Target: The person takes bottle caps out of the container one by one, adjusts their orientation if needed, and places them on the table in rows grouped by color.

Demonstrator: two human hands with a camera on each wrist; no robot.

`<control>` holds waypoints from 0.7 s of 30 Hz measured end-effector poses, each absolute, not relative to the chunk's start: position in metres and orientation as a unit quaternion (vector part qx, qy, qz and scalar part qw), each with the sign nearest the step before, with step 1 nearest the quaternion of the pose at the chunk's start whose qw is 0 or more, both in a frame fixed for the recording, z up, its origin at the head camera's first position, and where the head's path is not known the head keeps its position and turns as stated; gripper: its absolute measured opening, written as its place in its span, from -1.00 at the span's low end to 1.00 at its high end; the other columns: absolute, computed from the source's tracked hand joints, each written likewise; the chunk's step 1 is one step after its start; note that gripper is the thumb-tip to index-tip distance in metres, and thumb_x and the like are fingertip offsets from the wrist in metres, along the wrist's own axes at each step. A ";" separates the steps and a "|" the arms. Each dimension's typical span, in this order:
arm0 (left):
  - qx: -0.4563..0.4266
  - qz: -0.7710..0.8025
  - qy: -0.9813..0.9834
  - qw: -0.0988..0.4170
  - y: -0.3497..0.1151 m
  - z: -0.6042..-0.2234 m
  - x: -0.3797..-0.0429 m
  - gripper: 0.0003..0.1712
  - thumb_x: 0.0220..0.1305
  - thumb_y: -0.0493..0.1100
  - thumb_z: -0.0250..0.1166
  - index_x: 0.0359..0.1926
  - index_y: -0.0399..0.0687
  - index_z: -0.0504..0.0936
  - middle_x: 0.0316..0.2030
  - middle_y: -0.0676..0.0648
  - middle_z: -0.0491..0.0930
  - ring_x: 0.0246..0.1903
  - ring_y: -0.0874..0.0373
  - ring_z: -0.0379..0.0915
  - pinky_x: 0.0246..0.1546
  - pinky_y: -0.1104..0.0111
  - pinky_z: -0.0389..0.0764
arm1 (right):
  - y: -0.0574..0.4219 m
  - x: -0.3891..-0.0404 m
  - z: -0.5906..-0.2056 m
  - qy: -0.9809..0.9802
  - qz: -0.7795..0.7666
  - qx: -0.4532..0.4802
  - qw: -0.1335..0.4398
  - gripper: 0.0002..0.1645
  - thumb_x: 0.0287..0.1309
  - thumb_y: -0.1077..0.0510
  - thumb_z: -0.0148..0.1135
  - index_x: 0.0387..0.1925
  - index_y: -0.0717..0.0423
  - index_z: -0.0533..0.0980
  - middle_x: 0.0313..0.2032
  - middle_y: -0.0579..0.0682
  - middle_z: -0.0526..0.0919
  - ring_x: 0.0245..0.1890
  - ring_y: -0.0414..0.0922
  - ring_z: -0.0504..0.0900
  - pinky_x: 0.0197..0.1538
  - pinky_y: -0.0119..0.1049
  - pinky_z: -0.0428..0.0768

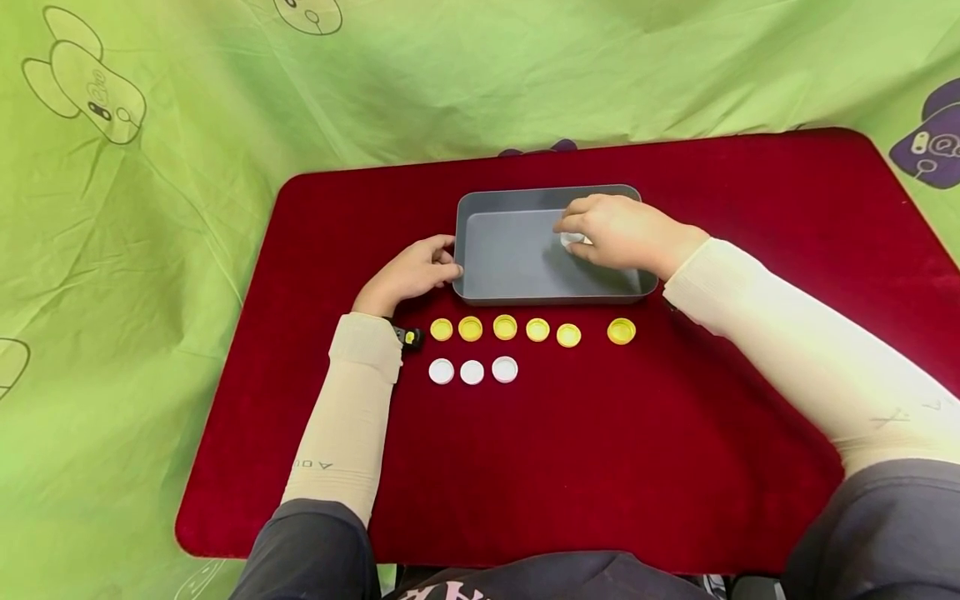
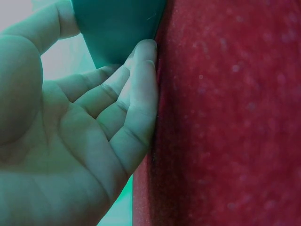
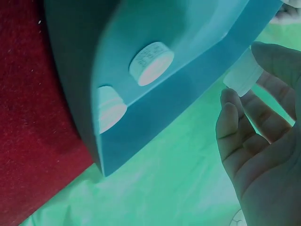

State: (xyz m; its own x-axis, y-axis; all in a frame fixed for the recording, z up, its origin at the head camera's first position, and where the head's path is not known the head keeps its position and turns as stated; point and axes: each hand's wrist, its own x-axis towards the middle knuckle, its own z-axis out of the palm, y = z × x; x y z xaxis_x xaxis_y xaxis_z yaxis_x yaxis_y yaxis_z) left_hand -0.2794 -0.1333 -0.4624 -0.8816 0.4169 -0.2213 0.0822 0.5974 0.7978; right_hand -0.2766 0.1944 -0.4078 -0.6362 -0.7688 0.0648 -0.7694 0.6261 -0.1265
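My right hand (image 1: pixel 626 233) is over the right part of a grey rectangular tray (image 1: pixel 502 293). Its thumb and fingertips pinch a white bottle cap (image 3: pixel 244 73), partly covered by the fingers in the head view. Two pale caps, one (image 3: pixel 151 63) with its ridged side showing and another (image 3: pixel 110 109) near the corner, lie inside the tray in the right wrist view; the hand and forearm hide them from the head camera. At the tray's left end, my left hand (image 1: pixel 412 271) holds the wall, thumb at the rim and fingers (image 2: pixel 143 80) low against the outside.
In front of the tray, several yellow caps (image 1: pixel 505 327) form a row, one (image 1: pixel 621 331) set apart to the right. Nearer me lie three white caps (image 1: pixel 472 372). Red cloth covers the table (image 1: pixel 600 467), and green fabric (image 1: pixel 450 75) hangs behind it.
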 end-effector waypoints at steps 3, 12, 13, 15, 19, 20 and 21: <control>0.142 0.428 0.871 0.197 -0.133 -0.462 -0.279 -0.35 0.26 -0.16 0.23 0.36 -0.16 0.32 -0.18 -0.17 0.56 -0.29 -0.01 0.51 -0.20 0.26 0.55 | 0.193 -0.272 -0.407 -0.899 0.078 0.431 0.007 -0.63 0.19 0.21 0.27 0.02 0.28 0.59 -0.02 0.17 0.60 0.05 0.14 0.52 0.14 0.03 0.44; 0.140 0.425 0.872 0.198 -0.133 -0.463 -0.279 -0.34 0.26 -0.15 0.23 0.37 -0.16 0.31 -0.17 -0.17 0.56 -0.28 -0.01 0.51 -0.19 0.26 0.55 | 0.191 -0.263 -0.408 -0.888 0.084 0.451 0.028 -0.62 0.17 0.20 0.31 0.02 0.28 0.60 -0.03 0.16 0.62 0.04 0.13 0.53 0.15 0.01 0.45; 0.140 0.425 0.872 0.198 -0.133 -0.463 -0.279 -0.34 0.26 -0.15 0.23 0.37 -0.15 0.31 -0.17 -0.17 0.56 -0.28 -0.01 0.52 -0.18 0.26 0.56 | 0.190 -0.262 -0.408 -0.886 0.085 0.454 0.031 -0.62 0.17 0.20 0.31 0.01 0.28 0.60 -0.03 0.16 0.62 0.04 0.13 0.53 0.14 0.01 0.45; 0.140 0.425 0.872 0.198 -0.133 -0.462 -0.279 -0.35 0.27 -0.15 0.23 0.36 -0.15 0.32 -0.17 -0.17 0.56 -0.27 -0.01 0.52 -0.18 0.25 0.56 | 0.190 -0.260 -0.407 -0.882 0.088 0.461 0.037 -0.62 0.16 0.21 0.32 0.00 0.29 0.60 -0.05 0.15 0.63 0.02 0.12 0.54 0.13 0.00 0.46; 0.141 0.423 0.873 0.198 -0.132 -0.462 -0.279 -0.35 0.27 -0.15 0.23 0.36 -0.14 0.32 -0.17 -0.16 0.56 -0.27 -0.01 0.52 -0.17 0.25 0.56 | 0.189 -0.256 -0.408 -0.872 0.092 0.477 0.057 -0.64 0.14 0.21 0.33 -0.03 0.28 0.62 -0.08 0.14 0.63 -0.02 0.09 0.57 0.08 -0.03 0.51; 0.141 0.423 0.873 0.197 -0.132 -0.462 -0.278 -0.35 0.27 -0.14 0.22 0.37 -0.14 0.31 -0.17 -0.16 0.56 -0.27 -0.01 0.52 -0.18 0.26 0.56 | 0.188 -0.255 -0.409 -0.870 0.092 0.481 0.062 -0.65 0.13 0.22 0.34 -0.04 0.28 0.62 -0.09 0.13 0.63 -0.04 0.08 0.57 0.07 -0.03 0.52; 0.141 0.422 0.874 0.196 -0.132 -0.462 -0.278 -0.34 0.27 -0.14 0.23 0.37 -0.14 0.31 -0.17 -0.16 0.56 -0.27 0.00 0.52 -0.18 0.26 0.56 | 0.188 -0.254 -0.409 -0.867 0.092 0.485 0.067 -0.65 0.13 0.22 0.34 -0.04 0.28 0.62 -0.10 0.13 0.63 -0.05 0.08 0.58 0.05 -0.04 0.53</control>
